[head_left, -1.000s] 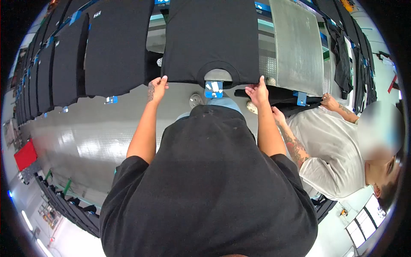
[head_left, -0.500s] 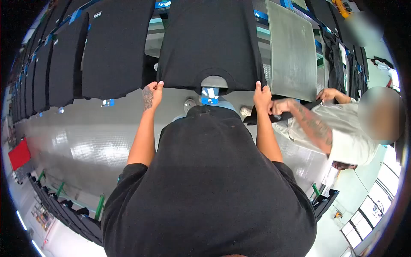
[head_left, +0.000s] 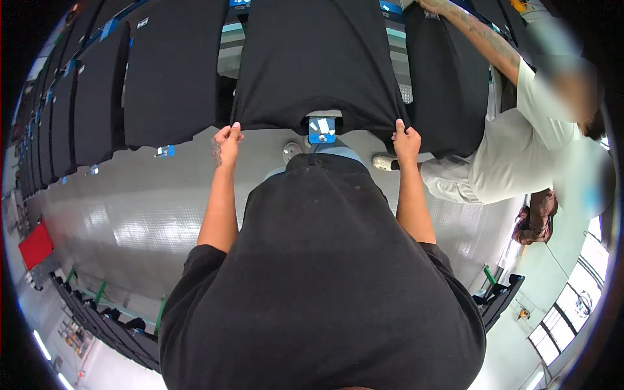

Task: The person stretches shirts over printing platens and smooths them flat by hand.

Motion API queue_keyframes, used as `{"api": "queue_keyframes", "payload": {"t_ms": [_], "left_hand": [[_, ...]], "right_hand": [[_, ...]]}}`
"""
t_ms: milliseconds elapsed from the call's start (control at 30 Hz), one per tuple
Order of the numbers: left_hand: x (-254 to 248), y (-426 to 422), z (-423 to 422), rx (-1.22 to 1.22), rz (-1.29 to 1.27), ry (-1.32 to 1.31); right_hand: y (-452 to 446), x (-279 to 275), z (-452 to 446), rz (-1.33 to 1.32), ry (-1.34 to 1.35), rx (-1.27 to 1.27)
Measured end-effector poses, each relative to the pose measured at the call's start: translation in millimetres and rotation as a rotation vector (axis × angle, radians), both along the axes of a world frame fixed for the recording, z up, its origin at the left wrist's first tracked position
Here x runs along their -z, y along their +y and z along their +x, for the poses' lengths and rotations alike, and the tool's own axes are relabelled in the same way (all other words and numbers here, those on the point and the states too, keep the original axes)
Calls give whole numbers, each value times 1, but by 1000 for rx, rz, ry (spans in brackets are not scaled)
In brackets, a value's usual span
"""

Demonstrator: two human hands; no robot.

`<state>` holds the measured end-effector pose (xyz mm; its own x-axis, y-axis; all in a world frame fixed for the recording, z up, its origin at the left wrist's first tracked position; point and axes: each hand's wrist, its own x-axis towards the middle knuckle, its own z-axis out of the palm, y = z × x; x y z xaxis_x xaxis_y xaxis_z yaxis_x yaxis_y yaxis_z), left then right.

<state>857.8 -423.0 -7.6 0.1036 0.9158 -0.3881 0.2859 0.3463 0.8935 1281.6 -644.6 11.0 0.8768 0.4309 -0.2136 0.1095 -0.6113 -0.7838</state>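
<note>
A black T-shirt (head_left: 315,62) lies stretched over a flat board in front of me, its neckline toward my body. My left hand (head_left: 227,144) pinches the shirt's near left corner, at the shoulder. At the opposite shoulder, my right hand (head_left: 407,142) is closed on the cloth. The fabric is pulled taut between both hands, with creases running to each grip. Within the neck opening shows a bit of the grey board end (head_left: 324,114), and a blue bracket (head_left: 322,130) with white patches sticks out beneath it.
More boards covered with black shirts (head_left: 172,71) line up to my left. On my right a co-worker (head_left: 507,156) reaches over a board bearing another black shirt (head_left: 448,91). Grey metal flooring (head_left: 143,214) runs behind me, and a red object (head_left: 36,246) is at far left.
My hands have moved slightly apart, pulling the shirt's shoulders wider. The co-worker's arm has swung up and away, and the bare grey board on the right is now covered by a black shirt.
</note>
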Motion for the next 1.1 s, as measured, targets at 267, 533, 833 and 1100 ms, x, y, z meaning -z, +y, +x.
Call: {"api": "queue_keyframes", "payload": {"t_ms": [267, 533, 833, 1100], "left_hand": [[4, -7, -22, 9, -31, -42], [5, -15, -31, 34, -56, -80], [2, -36, -40, 50, -64, -73], [4, -40, -42, 73, -88, -86]], "right_hand": [[-23, 13, 0, -15, 87, 4], [-33, 16, -6, 16, 125, 22], [-50, 12, -15, 28, 134, -3], [-56, 11, -14, 15, 108, -39]]}}
